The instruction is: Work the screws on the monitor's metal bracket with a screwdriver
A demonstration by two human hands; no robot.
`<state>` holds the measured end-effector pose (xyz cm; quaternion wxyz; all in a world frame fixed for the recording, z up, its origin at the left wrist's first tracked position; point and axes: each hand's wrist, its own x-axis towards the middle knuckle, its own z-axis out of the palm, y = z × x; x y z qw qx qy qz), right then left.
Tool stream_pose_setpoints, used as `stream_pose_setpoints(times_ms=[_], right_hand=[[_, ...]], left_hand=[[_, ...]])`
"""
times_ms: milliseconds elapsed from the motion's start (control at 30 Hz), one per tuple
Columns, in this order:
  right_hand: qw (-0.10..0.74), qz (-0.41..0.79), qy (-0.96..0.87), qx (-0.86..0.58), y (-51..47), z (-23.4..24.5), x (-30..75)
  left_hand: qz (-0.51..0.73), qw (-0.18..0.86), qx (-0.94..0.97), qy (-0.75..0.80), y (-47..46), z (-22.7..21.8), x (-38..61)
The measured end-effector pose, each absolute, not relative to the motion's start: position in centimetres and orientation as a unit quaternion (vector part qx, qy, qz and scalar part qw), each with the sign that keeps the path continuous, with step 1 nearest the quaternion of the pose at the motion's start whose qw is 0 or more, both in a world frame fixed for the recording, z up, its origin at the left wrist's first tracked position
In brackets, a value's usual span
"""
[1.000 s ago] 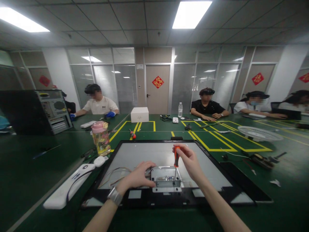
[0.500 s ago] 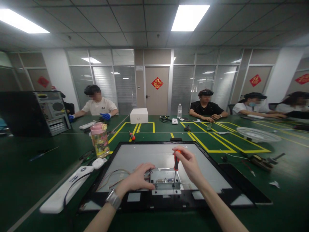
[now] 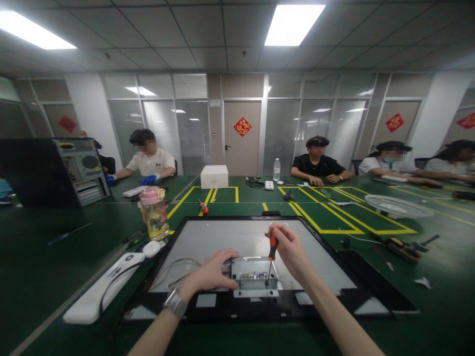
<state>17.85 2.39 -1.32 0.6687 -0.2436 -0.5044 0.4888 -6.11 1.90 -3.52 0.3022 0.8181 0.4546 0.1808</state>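
Observation:
A screwdriver (image 3: 273, 248) with a red and black handle stands nearly upright, closed in the fingers of my right hand (image 3: 292, 249). Its tip reaches the right part of a metal bracket (image 3: 254, 285), which has a small board or connectors inside it. On the bracket's left side, my left hand (image 3: 211, 272) grips with the thumb in front and the fingers behind. Under both hands lies a large flat display panel (image 3: 230, 235) with a black frame. Thin wires (image 3: 181, 264) run across the panel left of my left hand.
To the left are a white power bank-like bar (image 3: 102, 289) with a black cable, a pink-lidded bottle (image 3: 154, 215) and a computer case (image 3: 79, 170). A black slab (image 3: 378, 282) lies right of the panel. Across the table sit several people near a white box (image 3: 214, 177).
My right hand and the screwdriver handle have shifted slightly, with the fingers closing further round the handle top. My left hand stays on the bracket. A co-worker's blue-gloved hand has moved left.

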Motion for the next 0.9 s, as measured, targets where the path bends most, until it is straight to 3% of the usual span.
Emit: stream_pose_setpoints(times_ms=[300,633,900], right_hand=[[0.629,0.576,-0.485,-0.191,1.46,-0.46,17.52],[0.652,0.506,-0.517,-0.228,2.12,-1.24,17.64],[0.628,0.555,-0.504,-0.209,1.73,-0.83,17.66]], left_hand=[[0.185,0.3,0.822,0.448,2.28,-4.09,-6.33],[0.188,0.291,0.825,0.447,2.39,-4.32,-6.46],[0.178,0.293,0.822,0.454,2.15,-4.03,-6.28]])
